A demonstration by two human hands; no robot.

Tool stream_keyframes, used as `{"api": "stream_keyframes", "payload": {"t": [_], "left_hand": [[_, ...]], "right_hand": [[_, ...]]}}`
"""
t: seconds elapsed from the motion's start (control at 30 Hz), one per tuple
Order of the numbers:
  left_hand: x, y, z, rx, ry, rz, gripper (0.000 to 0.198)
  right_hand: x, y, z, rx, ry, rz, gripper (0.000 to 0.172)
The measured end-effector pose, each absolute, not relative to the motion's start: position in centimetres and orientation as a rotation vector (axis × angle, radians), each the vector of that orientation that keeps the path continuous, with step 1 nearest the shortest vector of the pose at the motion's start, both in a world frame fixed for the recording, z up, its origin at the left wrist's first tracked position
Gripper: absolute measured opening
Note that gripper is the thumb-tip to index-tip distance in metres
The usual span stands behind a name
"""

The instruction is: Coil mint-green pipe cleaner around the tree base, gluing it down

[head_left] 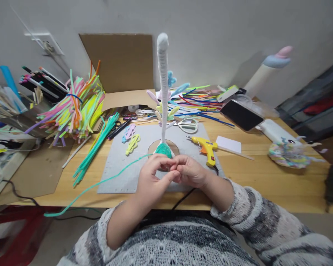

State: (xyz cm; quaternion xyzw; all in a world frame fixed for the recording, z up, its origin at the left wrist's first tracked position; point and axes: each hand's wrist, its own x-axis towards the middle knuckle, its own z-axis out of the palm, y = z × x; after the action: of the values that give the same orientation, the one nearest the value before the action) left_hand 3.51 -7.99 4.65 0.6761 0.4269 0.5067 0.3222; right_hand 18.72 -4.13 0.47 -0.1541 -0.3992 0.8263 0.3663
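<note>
A teal pipe cleaner (111,180) trails from the left up to a flat coil (163,149) of the same colour. The coil lies at the foot of an upright white wrapped stem (163,81) on a round cardboard disc (175,148). My left hand (155,175) is closed over the near left side of the coil, where the strand comes in. Fingers of my right hand (191,171) are pinched and meet the left fingertips in front of the disc. What sits between the right fingertips is hidden. Pastel flower and leaf shapes (180,89) appear around the stem.
A yellow glue gun (208,147) lies right of the disc on the grey mat (113,170), scissors (187,125) behind. Loose teal pipe cleaners (97,147) and a mixed bundle (74,107) are left. A phone (242,115) and a white bottle-like figure (277,136) are right.
</note>
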Motion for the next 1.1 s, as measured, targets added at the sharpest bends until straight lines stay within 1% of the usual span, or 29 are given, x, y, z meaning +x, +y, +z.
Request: {"api": "stream_keyframes", "payload": {"t": [0.2, 0.27, 0.4, 0.53, 0.67, 0.73, 0.8, 0.9, 1.03, 1.1], "left_hand": [[3.6, -8.3, 4.6, 1.787, 1.053, 1.402, 0.002], [3.7, -8.4, 4.7, 1.775, 1.012, 1.402, 0.005], [3.6, -8.5, 4.8, 1.780, 0.993, 1.376, 0.011], [3.3, -8.6, 4.3, 1.759, 1.005, 1.337, 0.010], [3.1, -8.7, 3.6, 1.676, 1.000, 1.451, 0.005], [3.2, -8.6, 3.3, 1.671, 1.022, 1.467, 0.010], [3.3, -8.6, 3.1, 1.689, 1.049, 1.481, 0.011], [3.4, -8.6, 3.1, 1.711, 1.092, 1.520, 0.003], [3.5, -8.6, 3.4, 1.819, 1.170, 1.570, 0.006], [3.4, -8.8, 3.5, 1.916, 1.178, 1.522, 0.009]], "right_hand": [[18.3, -4.3, 0.6, -0.423, -1.071, 2.099, 0.050], [18.2, -4.3, 0.6, -0.424, -1.101, 2.101, 0.051], [18.2, -4.2, 0.7, -0.427, -1.130, 2.089, 0.049], [18.2, -4.0, 0.7, -0.436, -1.127, 2.049, 0.046], [18.2, -4.2, 0.4, -0.490, -1.201, 1.975, 0.043], [18.2, -4.3, 0.4, -0.548, -1.242, 1.922, 0.040], [18.2, -4.5, 0.5, -0.593, -1.299, 1.852, 0.040], [18.2, -4.8, 0.8, -0.625, -1.373, 1.745, 0.041], [18.0, -5.1, 1.0, -0.639, -1.389, 1.669, 0.039], [17.9, -4.9, 0.9, -0.640, -1.382, 1.670, 0.039]]}}
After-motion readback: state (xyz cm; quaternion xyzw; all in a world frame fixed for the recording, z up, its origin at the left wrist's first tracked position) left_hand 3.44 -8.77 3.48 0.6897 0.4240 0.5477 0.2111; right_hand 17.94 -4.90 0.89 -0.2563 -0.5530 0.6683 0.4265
